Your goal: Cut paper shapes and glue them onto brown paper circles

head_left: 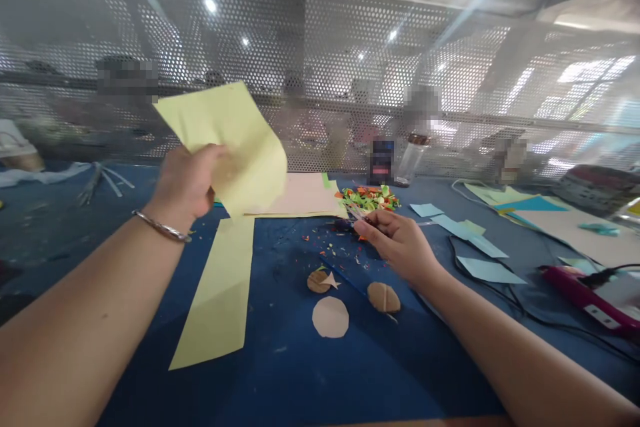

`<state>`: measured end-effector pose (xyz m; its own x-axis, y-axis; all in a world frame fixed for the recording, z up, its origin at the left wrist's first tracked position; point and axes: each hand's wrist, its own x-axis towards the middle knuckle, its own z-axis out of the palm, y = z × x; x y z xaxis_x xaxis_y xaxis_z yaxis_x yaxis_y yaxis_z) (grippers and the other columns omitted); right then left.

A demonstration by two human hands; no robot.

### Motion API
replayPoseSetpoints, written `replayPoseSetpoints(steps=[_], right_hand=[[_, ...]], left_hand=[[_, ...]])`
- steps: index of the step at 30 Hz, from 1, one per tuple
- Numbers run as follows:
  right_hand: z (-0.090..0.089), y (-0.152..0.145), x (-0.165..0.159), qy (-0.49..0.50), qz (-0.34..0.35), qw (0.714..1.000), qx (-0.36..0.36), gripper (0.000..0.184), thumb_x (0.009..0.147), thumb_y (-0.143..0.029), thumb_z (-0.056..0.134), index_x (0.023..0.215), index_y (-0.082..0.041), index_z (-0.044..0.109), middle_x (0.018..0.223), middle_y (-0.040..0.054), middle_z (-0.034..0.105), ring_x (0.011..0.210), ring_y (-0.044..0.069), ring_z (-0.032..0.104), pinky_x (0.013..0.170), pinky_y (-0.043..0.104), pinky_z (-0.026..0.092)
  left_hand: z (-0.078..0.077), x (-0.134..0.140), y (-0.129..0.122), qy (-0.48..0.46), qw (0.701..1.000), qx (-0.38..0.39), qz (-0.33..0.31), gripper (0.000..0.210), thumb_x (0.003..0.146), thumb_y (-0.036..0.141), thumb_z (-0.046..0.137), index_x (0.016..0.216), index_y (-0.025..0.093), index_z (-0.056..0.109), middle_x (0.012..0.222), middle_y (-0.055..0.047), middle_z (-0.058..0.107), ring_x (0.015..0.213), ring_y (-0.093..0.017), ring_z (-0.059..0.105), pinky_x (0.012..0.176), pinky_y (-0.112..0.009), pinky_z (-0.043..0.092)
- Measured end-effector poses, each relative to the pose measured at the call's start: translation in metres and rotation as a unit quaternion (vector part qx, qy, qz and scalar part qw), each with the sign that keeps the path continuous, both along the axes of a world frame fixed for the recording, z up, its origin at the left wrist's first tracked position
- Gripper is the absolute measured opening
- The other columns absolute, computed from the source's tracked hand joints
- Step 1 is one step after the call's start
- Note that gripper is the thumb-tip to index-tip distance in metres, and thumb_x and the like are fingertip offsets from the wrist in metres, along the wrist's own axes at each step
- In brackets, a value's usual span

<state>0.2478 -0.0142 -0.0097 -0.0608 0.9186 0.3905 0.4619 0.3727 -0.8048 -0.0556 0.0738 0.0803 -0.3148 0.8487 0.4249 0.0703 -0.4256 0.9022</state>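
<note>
My left hand (187, 180), with a bangle at its wrist, pinches a pale yellow sheet of paper (245, 153) and holds it up off the table. Below it lies a long yellow paper strip (220, 293). My right hand (397, 243) is closed beside a heap of colourful paper scraps (373, 197); a thin, shiny piece sticks out at its fingertips, too blurred to name. In front are a white paper circle (331, 317), a small paper star (330, 281) overlapping a brown cardboard disc (317, 282), and another cardboard disc (383, 297).
A stack of pink and yellow paper (310, 195) lies behind the hands. Light blue paper pieces (490, 270), dark cables and a magenta power strip (590, 300) are on the right. A clear bottle (411, 161) stands at the back before a perforated metal screen (350, 80).
</note>
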Motion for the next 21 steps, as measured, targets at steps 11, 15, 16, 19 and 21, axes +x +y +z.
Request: replayPoseSetpoints(steps=[11, 15, 16, 19, 21], right_hand=[[0.008, -0.01, -0.008, 0.176, 0.027, 0.984, -0.03, 0.034, 0.078, -0.051, 0.074, 0.083, -0.021, 0.059, 0.059, -0.0059, 0.046, 0.046, 0.009, 0.033, 0.042, 0.024, 0.024], [0.007, -0.011, -0.012, 0.227, 0.054, 0.97, -0.062, 0.031, 0.072, -0.043, 0.078, 0.082, -0.02, 0.059, 0.067, -0.0031, 0.053, 0.055, 0.012, 0.047, 0.048, 0.025, 0.036], [0.007, -0.01, -0.013, 0.238, 0.056, 0.967, -0.065, 0.031, 0.071, -0.041, 0.078, 0.082, -0.02, 0.059, 0.07, -0.0024, 0.054, 0.057, 0.013, 0.05, 0.05, 0.026, 0.039], [0.007, -0.01, -0.013, 0.26, 0.035, 0.962, -0.071, 0.03, 0.069, -0.04, 0.078, 0.082, -0.021, 0.058, 0.072, -0.0013, 0.058, 0.06, 0.014, 0.054, 0.055, 0.029, 0.045], [0.009, -0.01, -0.014, 0.267, 0.015, 0.961, -0.068, 0.031, 0.07, -0.041, 0.076, 0.081, -0.022, 0.055, 0.071, -0.0012, 0.058, 0.06, 0.015, 0.054, 0.055, 0.029, 0.046]], left_hand=[[-0.025, 0.053, -0.037, -0.023, 0.959, -0.136, -0.246, 0.021, 0.071, 0.032, 0.081, 0.085, 0.018, 0.077, 0.088, -0.01, 0.079, 0.086, -0.035, 0.075, 0.075, -0.05, 0.063], [-0.035, 0.058, -0.028, -0.038, 0.953, -0.158, -0.254, 0.017, 0.074, 0.03, 0.078, 0.086, 0.02, 0.076, 0.095, -0.009, 0.078, 0.099, -0.036, 0.073, 0.086, -0.05, 0.061], [-0.036, 0.057, -0.027, -0.05, 0.948, -0.165, -0.267, 0.018, 0.077, 0.032, 0.075, 0.09, 0.019, 0.076, 0.098, -0.008, 0.078, 0.103, -0.036, 0.072, 0.089, -0.05, 0.06], [-0.036, 0.056, -0.038, -0.1, 0.92, -0.167, -0.34, 0.032, 0.089, 0.041, 0.062, 0.108, 0.02, 0.074, 0.107, -0.009, 0.077, 0.115, -0.036, 0.067, 0.097, -0.052, 0.057], [-0.037, 0.057, -0.053, -0.099, 0.897, -0.15, -0.403, 0.041, 0.092, 0.05, 0.056, 0.116, 0.021, 0.072, 0.113, -0.009, 0.076, 0.12, -0.037, 0.064, 0.097, -0.054, 0.056]])
